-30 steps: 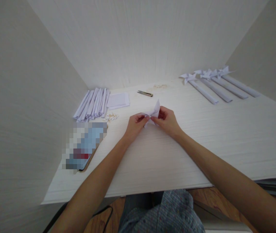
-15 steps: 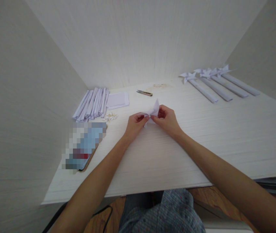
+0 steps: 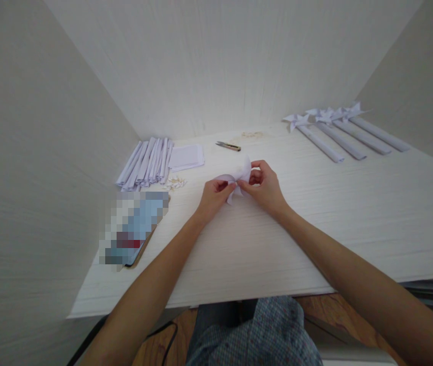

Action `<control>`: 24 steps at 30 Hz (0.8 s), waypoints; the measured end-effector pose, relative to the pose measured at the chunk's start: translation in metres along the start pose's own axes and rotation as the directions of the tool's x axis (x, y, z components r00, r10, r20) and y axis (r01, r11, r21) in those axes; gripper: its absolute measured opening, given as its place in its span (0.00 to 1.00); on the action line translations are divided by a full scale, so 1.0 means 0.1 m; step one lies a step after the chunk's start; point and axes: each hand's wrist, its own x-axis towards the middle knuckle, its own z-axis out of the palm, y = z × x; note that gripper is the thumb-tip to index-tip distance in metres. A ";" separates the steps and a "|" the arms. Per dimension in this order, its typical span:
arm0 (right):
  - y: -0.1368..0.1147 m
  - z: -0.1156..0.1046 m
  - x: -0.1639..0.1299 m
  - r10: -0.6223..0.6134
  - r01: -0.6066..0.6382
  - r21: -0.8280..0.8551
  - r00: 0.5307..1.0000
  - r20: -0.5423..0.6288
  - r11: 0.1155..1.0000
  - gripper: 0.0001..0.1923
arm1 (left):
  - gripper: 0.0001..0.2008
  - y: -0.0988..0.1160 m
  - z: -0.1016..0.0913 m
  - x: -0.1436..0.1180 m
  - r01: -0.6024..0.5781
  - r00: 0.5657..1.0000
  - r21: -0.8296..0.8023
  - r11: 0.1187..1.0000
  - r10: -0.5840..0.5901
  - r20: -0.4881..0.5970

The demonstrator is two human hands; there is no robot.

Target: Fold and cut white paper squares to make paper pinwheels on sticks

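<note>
Paper is what both hands are working: a small white folded paper piece [image 3: 239,179] sits between them, lifted just off the white wood-grain table [image 3: 315,218] near its middle, where there is bare room on every side. The left hand [image 3: 213,195] has its grip pinched on the left edge of the piece, thumb and fingertips pressed together over a curled flap, which steadies it. The right hand [image 3: 265,187] pinches the right side with thumb and forefinger, its other fingers curled beneath, so the two grips pull the piece taut between them and a pointed flap stands up at the top. Supplies lie well apart at the left rear, within reach of the left arm: a bundle of white rolled paper sticks [image 3: 146,163], a flat stack of white paper squares [image 3: 186,156] just beside it, and a scatter of small pale pins [image 3: 174,183] in front of them. A small pair of metal snips [image 3: 227,146] rests behind the hands. Four finished white paper pinwheels on sticks [image 3: 338,134] lie side by side at the right rear, away from the working area. A blurred-out flat device [image 3: 134,229] lies near the left forearm.
</note>
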 end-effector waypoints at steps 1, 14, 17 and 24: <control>0.00 0.00 0.00 0.006 -0.006 -0.007 1.000 -0.003 1.000 0.19 | 0.08 0.00 0.00 0.00 -0.001 1.000 0.008 1.000 0.001 -0.004; 0.04 0.01 0.00 0.047 -0.047 0.031 0.999 0.000 0.998 0.19 | 0.07 0.00 0.01 -0.01 -0.006 1.000 -0.032 0.999 0.005 -0.009; 0.05 0.02 0.01 0.055 -0.055 0.073 0.998 0.011 0.996 0.20 | 0.07 0.00 0.00 0.00 0.002 1.000 -0.058 0.998 -0.002 0.003; -0.01 0.01 0.02 0.092 -0.095 0.217 0.995 0.024 0.972 0.20 | 0.08 0.00 -0.02 0.01 0.028 0.999 -0.133 0.991 -0.031 -0.026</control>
